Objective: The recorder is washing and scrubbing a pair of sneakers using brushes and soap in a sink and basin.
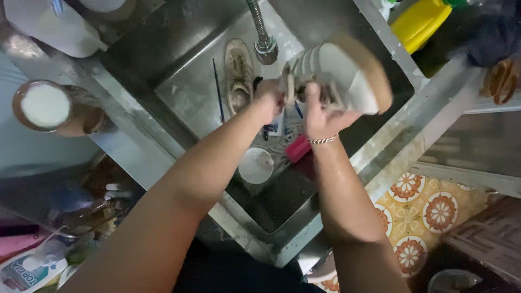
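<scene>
1. Over the steel sink (179, 49), at the middle of the view, you hold a white shoe (339, 73) with a tan sole, lifted clear of the basin and tilted on its side; motion blurs its outline.
2. Your right hand (321, 116) grasps the shoe from below, thumb up against its strapped upper; a chain bracelet (323, 140) circles the wrist.
3. Your left hand (269, 100) is clenched against the heel end of the shoe. Whether it grips the shoe itself or some small tool cannot be told, since the fingers are turned away from you.
4. A flexible metal faucet (265, 43) hangs just to the left of the shoe; its top is cut off by the upper edge.
5. A 2nd shoe (239, 76), soiled and pale, lies flat on the sink floor beside a thin dark stick (217, 89).
6. Below your hands lie a round white lid (256, 165) and a pink object (298, 148), the latter partly hidden by your right forearm and hard to identify.
7. At left, a brown jar with a white lid (46, 106) stands on the counter; the clutter below it is too dim to make out.
8. At upper right, a yellow container (419, 21) is cropped by the frame, and a dark cloth (491, 38) beside it is blurred.
9. At lower right, a patterned floor tile (429, 209) shows past the sink's edge.
</scene>
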